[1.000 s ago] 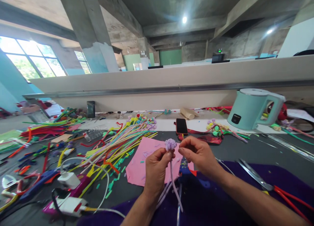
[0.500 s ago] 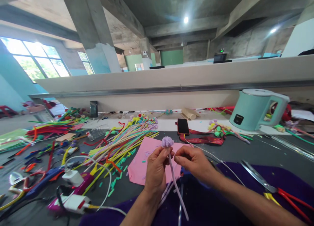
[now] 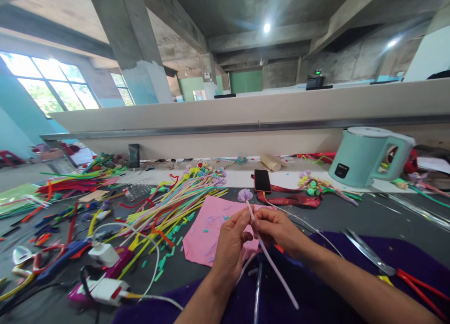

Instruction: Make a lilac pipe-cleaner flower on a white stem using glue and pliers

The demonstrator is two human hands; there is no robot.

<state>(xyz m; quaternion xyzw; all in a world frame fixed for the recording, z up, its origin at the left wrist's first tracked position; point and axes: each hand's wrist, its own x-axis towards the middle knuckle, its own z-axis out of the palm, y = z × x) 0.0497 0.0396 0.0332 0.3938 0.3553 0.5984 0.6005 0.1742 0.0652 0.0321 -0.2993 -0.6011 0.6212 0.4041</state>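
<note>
A pale purple pipe-cleaner flower (image 3: 245, 195) stands above my fingers, with its long fuzzy stem (image 3: 276, 263) slanting down to the lower right. My left hand (image 3: 234, 237) pinches the stem from the left, a short way under the bloom. From the right, my right hand (image 3: 272, 225) closes on the same stem, its fingertips almost meeting the left ones. Beneath both hands lies a pink sheet (image 3: 200, 216) strewn with small purple and green clippings. More purple strips show below my left hand, partly hidden by it.
Many coloured pipe cleaners (image 3: 161, 207) lie in a bundle to the left, near a purple power strip (image 3: 117, 263) and pliers (image 3: 23, 258). Red-handled scissors (image 3: 390, 267) rest at right. A phone (image 3: 262, 181), a red lanyard (image 3: 295, 198) and a mint kettle (image 3: 365, 157) stand or lie farther back.
My right hand has moved left and taken hold of the stem. The flower has tilted and risen slightly, and its stem's lower end has swung to the right.
</note>
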